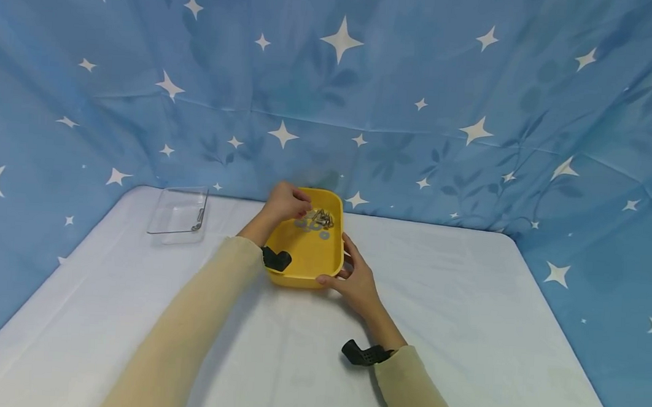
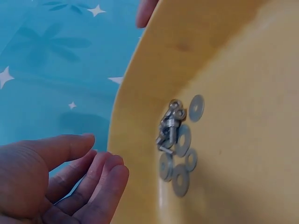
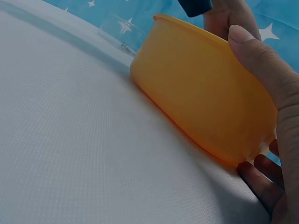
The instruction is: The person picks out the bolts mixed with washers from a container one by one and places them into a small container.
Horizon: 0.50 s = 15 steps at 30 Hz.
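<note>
A yellow tray (image 1: 301,280) stands on the white table near its far edge. Inside it, at the far end, lie a small cluster of metal screws (image 1: 322,217) (image 2: 170,126) and several flat washers (image 1: 324,234) (image 2: 180,179). My left hand (image 1: 295,203) (image 2: 70,177) hovers at the tray's far left rim, just beside the screws, with relaxed fingers and nothing in them. My right hand (image 1: 351,273) (image 3: 273,98) grips the tray's near right corner, thumb along the front wall (image 3: 187,88) and fingers round the right side.
A clear plastic box (image 1: 178,213) (image 3: 117,30) stands at the table's far left. Blue star-patterned cloth (image 1: 419,110) hangs behind and to both sides. White tabletop (image 1: 463,333) stretches to the front and right.
</note>
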Motion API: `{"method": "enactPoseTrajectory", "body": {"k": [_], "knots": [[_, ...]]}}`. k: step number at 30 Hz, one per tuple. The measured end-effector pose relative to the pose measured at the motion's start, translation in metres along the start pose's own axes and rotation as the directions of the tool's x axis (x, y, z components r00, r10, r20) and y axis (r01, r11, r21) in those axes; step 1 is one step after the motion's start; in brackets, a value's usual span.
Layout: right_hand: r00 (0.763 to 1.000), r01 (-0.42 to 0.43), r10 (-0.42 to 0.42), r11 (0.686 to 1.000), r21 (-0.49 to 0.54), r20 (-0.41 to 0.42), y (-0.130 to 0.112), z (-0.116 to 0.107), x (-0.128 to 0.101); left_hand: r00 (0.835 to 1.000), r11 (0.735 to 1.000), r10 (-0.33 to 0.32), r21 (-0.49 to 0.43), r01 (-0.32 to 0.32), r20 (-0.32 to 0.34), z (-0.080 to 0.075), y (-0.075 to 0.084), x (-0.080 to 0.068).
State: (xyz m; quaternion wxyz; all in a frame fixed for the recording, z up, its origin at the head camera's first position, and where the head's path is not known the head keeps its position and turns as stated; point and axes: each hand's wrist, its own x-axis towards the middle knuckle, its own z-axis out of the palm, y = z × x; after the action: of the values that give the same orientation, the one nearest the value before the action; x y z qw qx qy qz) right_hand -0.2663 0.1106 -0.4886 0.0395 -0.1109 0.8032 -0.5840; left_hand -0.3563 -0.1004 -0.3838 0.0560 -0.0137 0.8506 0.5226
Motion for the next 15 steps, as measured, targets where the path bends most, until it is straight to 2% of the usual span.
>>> {"method": "enactPoseTrajectory", "body": {"k": [4, 11, 15], "knots": [[1.000, 0.014, -0.014, 1.000, 0.010, 0.004, 0.000, -0.001, 0.000, 1.000, 0.999, 0.006, 0.034, -0.006, 0.002, 0.010, -0.004, 0.006], [1.000, 0.016, -0.016, 1.000, 0.014, 0.022, 0.001, -0.002, -0.001, 1.000, 0.993, -0.024, 0.118, 0.024, -0.001, 0.023, -0.017, 0.017], [0.999, -0.005, 0.004, 1.000, 0.027, 0.036, 0.001, -0.003, 0.000, 0.998, 0.994, -0.058, 0.097, 0.057, 0.007, 0.027, -0.022, 0.019]]}}
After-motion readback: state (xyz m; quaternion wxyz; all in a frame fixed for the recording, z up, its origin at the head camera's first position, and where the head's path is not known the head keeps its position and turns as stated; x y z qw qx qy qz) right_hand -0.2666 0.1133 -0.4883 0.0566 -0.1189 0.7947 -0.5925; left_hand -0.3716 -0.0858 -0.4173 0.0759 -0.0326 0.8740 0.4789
